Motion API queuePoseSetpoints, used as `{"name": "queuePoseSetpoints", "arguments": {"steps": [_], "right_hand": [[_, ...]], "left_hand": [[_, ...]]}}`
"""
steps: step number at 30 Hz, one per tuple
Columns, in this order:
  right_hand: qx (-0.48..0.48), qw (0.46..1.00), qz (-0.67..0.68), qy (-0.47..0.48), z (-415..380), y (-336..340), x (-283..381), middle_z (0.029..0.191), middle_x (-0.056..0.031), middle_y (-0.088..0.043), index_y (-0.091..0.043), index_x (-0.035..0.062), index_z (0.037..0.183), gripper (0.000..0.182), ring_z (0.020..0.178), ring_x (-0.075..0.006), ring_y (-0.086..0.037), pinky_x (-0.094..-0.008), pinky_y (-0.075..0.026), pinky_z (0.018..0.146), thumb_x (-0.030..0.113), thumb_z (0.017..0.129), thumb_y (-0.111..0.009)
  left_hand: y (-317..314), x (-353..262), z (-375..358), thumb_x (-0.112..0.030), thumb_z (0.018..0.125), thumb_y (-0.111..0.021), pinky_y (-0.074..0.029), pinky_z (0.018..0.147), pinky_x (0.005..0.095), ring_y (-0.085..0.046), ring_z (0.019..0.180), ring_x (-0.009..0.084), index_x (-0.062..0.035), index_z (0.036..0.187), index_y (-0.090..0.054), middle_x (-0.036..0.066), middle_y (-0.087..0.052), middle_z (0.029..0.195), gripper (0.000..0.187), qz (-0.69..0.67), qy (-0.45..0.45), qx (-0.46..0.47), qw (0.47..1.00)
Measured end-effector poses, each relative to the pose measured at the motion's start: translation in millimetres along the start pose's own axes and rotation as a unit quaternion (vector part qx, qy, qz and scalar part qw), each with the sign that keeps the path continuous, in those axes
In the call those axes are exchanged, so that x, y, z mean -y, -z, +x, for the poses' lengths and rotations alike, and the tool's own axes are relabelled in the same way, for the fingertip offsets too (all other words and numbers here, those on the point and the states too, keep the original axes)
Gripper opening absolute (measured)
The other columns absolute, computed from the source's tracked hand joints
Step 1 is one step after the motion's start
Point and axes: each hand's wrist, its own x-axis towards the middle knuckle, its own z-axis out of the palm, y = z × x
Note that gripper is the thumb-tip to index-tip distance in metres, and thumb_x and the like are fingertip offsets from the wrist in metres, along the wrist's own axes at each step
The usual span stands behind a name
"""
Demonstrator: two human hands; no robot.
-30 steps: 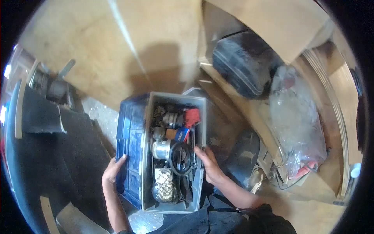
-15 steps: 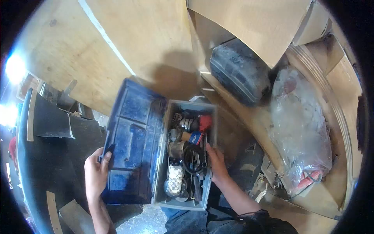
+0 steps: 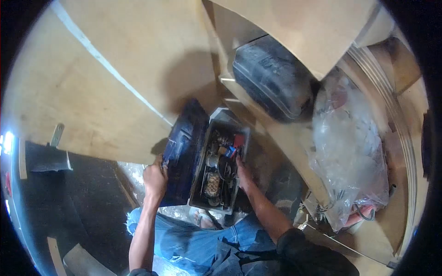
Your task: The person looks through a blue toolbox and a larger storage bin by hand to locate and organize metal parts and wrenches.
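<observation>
A toolbox [image 3: 211, 208] with a raised dark blue lid [image 3: 184, 154] is between my two hands, just beyond my knees. My left hand [image 3: 155, 178] has its fingers closed on the lid's outer edge. On the other side, my right hand [image 3: 244, 176] grips the box's right wall, fingers partly hidden over the rim. Inside lie a red item [image 3: 238, 140], a small blue box [image 3: 229, 151], a black ring-shaped part [image 3: 224, 168] and a pale, knobbly bundle [image 3: 212, 185], among other hardware too blurred to name.
A black hard case [image 3: 274, 78] rests beyond the toolbox to the right. Beside it is a clear plastic bag [image 3: 347, 142] of pale material. A large plywood panel [image 3: 119, 69] fills the upper left. Dark sheet material [image 3: 92, 198] lies at left.
The toolbox has moved away from my body and appears smaller, lower down. Its lid now stands steeper, nearer the box. My jeans and a foot have come into view. Both hands keep their hold.
</observation>
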Motion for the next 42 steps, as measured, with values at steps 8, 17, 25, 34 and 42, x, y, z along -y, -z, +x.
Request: {"name": "queuePoseSetpoints", "arguments": {"steps": [8, 17, 25, 34, 42], "right_hand": [[0.009, 0.999, -0.016, -0.041, 15.9, -14.2, -39.9, 0.145, -0.0218, -0.051, -0.049, 0.0001, 0.143, 0.083, 0.137, -0.0353, -0.046, -0.0432, -0.036, 0.110, 0.068, 0.096, -0.046], [0.097, 0.988, -0.104, 0.061, 29.1, -10.2, -22.0, 0.147, -0.0225, -0.048, -0.037, -0.0004, 0.150, 0.082, 0.137, -0.0342, -0.044, -0.0460, -0.038, 0.109, 0.061, 0.096, -0.052], [-0.125, 0.922, 0.011, 0.365, -86.6, 90.4, 182.5, 0.108, -0.0151, -0.071, -0.065, 0.0024, 0.121, 0.029, 0.106, -0.0209, -0.067, -0.0318, -0.050, 0.090, 0.021, 0.101, -0.060], [-0.259, 0.912, 0.141, 0.285, -20.9, 160.2, 261.8, 0.132, -0.0108, -0.061, -0.055, 0.0034, 0.138, 0.045, 0.117, -0.0185, -0.059, -0.0322, -0.043, 0.099, 0.026, 0.099, -0.061], [-0.188, 0.889, 0.005, 0.417, -10.9, 180.0, 314.0, 0.121, -0.0169, -0.069, -0.062, 0.0009, 0.132, 0.057, 0.113, -0.0251, -0.062, -0.0347, -0.045, 0.100, 0.040, 0.092, -0.069]], "left_hand": [[-97.6, 33.8, 6.3, -0.014, 0.090, -0.060, -0.053, 0.069, 0.0538, -0.067, 0.072, 0.0427, -0.0083, 0.119, -0.063, 0.021, -0.069, 0.078, 0.029, 0.075, -0.076, -0.014, 0.994], [-118.2, 59.1, 34.7, -0.018, 0.088, -0.062, -0.055, 0.070, 0.0468, -0.069, 0.081, 0.0351, -0.0130, 0.120, -0.063, 0.014, -0.072, 0.092, 0.033, 0.132, -0.077, -0.081, 0.985], [-60.5, 49.4, 68.3, -0.009, 0.067, -0.080, -0.051, 0.092, 0.0474, -0.062, 0.114, 0.0356, -0.0113, 0.124, -0.061, 0.016, -0.066, 0.121, 0.060, 0.036, -0.095, 0.045, 0.994], [-20.4, -61.5, 120.7, -0.016, 0.072, -0.081, -0.046, 0.098, 0.0482, -0.060, 0.112, 0.0395, -0.0101, 0.141, -0.053, 0.019, -0.064, 0.123, 0.074, -0.071, -0.282, -0.057, 0.955], [-54.9, -224.6, 198.6, -0.042, 0.091, -0.069, -0.043, 0.105, 0.0438, -0.056, 0.123, 0.0435, -0.0018, 0.142, -0.050, 0.028, -0.059, 0.132, 0.067, -0.357, -0.228, -0.046, 0.905]]}}
